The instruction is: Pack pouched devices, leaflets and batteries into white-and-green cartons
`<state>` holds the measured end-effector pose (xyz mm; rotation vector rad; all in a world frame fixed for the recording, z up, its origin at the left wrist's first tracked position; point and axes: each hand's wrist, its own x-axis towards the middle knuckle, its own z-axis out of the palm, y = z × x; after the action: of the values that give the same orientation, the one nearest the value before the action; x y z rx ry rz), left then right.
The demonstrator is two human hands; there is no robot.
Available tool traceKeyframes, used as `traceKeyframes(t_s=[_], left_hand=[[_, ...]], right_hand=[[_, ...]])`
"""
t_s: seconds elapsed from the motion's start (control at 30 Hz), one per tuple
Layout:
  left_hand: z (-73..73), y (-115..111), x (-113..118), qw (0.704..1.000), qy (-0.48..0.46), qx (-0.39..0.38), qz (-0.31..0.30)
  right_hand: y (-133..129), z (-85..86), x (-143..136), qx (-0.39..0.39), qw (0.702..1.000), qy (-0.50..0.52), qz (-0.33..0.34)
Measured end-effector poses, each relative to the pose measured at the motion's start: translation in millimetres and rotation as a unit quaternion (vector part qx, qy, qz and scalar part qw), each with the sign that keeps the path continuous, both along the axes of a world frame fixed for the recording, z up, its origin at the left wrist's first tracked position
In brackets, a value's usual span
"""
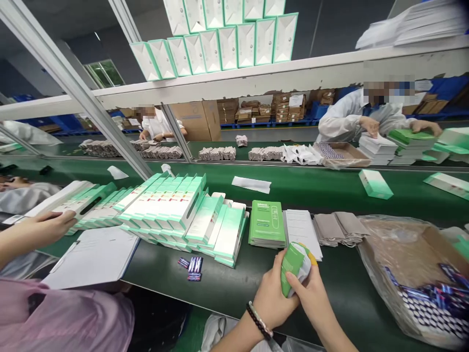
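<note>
My left hand (273, 293), with beaded bracelets at the wrist, is closed around a folded green booklet (291, 266). On the other side, my right hand (310, 291) grips the same bundle, its thumb pressed on the front. A white, plastic-looking item (305, 266) with a yellow edge shows inside the booklet; its kind is hard to make out. Just beyond my hands lie a stack of green booklets (266, 220) and a stack of white printed sheets (301, 230). Grey-beige pouches (339, 229) lie to the right of the sheets.
Green-white boxes (164, 205) are piled left of the booklets, with loose batteries (195, 264) in front. A plastic-lined carton (403, 234) holds many batteries at right. A co-worker's hand (60, 222) touches boxes at left. Beyond the green conveyor (311, 183), two people work.
</note>
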<state>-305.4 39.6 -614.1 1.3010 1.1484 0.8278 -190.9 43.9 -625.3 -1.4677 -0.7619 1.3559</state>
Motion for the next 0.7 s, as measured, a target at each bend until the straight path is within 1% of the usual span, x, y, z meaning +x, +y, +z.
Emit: traceKeyframes(t_s=[0.07,0.13,0.17,0.2,0.23,0.27,0.3,0.33,0.37,0.4,0.43,0.47,0.5,0.53,0.57,0.6,0.63,0.7], left_hand=[[2.2,-1.5,-8.0,0.999,0.025,0.020,-0.035],[6.4,-0.6,-25.9,0.992,0.081,0.076,-0.065],[9.7,2.0,-39.7,0.984,0.120,0.118,-0.059],[13.8,6.7,-57.3,0.972,0.167,0.164,-0.030],[18.7,13.5,-78.8,0.953,0.217,0.212,0.020],[24.2,22.6,-104.0,0.921,0.281,0.256,0.089],[30.2,33.4,-132.7,0.876,0.352,0.290,0.157],[36.8,45.5,-164.2,0.824,0.416,0.316,0.219],[43.8,58.2,-197.7,0.774,0.474,0.320,0.272],[51.1,70.8,-232.0,0.732,0.521,0.297,0.324],[58.5,83.1,-266.1,0.696,0.565,0.260,0.358],[65.5,94.7,-298.6,0.666,0.606,0.205,0.382],[71.9,105.4,-328.4,0.647,0.640,0.148,0.387],[77.3,115.2,-354.5,0.646,0.647,0.122,0.385],[81.4,123.9,-376.3,0.652,0.650,0.107,0.377],[84.0,131.3,-393.7,0.665,0.651,0.094,0.354],[85.1,136.9,-406.7,0.679,0.651,0.086,0.329],[83.3,142.3,-421.3,0.697,0.652,0.092,0.283]], right_hand=[[-0.5,2.2,0.0,-0.017,1.000,0.017,-0.007],[2.5,7.3,4.2,-0.026,0.998,0.049,-0.028],[4.9,11.0,7.6,-0.023,0.997,0.069,-0.038],[7.6,15.0,11.4,-0.019,0.995,0.087,-0.045],[10.0,18.9,15.5,-0.014,0.994,0.102,-0.048],[11.8,22.3,19.5,-0.014,0.992,0.112,-0.049],[12.7,24.5,23.3,-0.021,0.992,0.117,-0.048],[12.6,25.5,26.7,-0.034,0.991,0.119,-0.048],[11.6,25.2,29.6,-0.048,0.990,0.123,-0.044],[10.0,23.8,32.0,-0.060,0.989,0.128,-0.038],[7.9,21.6,33.9,-0.070,0.988,0.133,-0.031],[5.7,19.0,35.4,-0.079,0.987,0.138,-0.026],[3.6,16.6,36.5,-0.087,0.986,0.143,-0.021],[1.7,14.6,37.2,-0.093,0.985,0.146,-0.018],[0.1,13.2,37.5,-0.099,0.984,0.146,-0.017],[-1.1,12.6,37.5,-0.105,0.984,0.144,-0.015],[-2.0,12.8,37.2,-0.108,0.984,0.142,-0.012],[-3.0,15.2,35.4,-0.110,0.985,0.135,-0.006]])
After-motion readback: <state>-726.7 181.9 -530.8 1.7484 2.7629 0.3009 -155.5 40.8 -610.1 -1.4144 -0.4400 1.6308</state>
